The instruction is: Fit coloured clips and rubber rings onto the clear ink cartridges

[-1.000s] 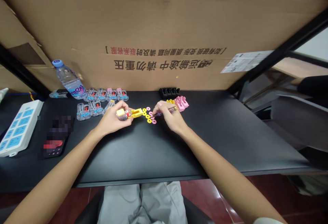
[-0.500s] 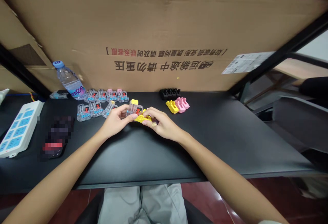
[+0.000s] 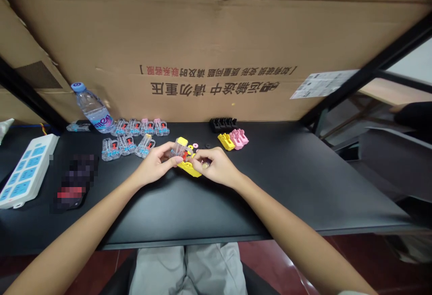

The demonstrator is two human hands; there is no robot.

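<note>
My left hand [image 3: 158,163] is closed round a clear plastic piece [image 3: 177,148] with a yellow top and something red inside it. Directly below that piece, and against it, is a yellow plastic part [image 3: 191,169], tilted down to the right. The fingers of my right hand [image 3: 220,165] are pinched at the right end of the yellow part; my fingertips partly hide the contact. Just beyond my fingers lie small rings: a pink ring [image 3: 195,145], a yellow one and a dark ring [image 3: 207,145].
Several similar clear plastic pieces [image 3: 127,144] stand in two rows at left. Yellow parts [image 3: 226,141], pink parts [image 3: 239,138] and black parts [image 3: 223,125] sit at back right. A water bottle [image 3: 96,113], phone [image 3: 76,180] and power strip [image 3: 29,169] are left; a cardboard wall [image 3: 216,38] rises behind.
The clear piece and yellow part have shifted slightly right and towards me, and the yellow part now tilts down more. The small rings behind my fingers have come into sight.
</note>
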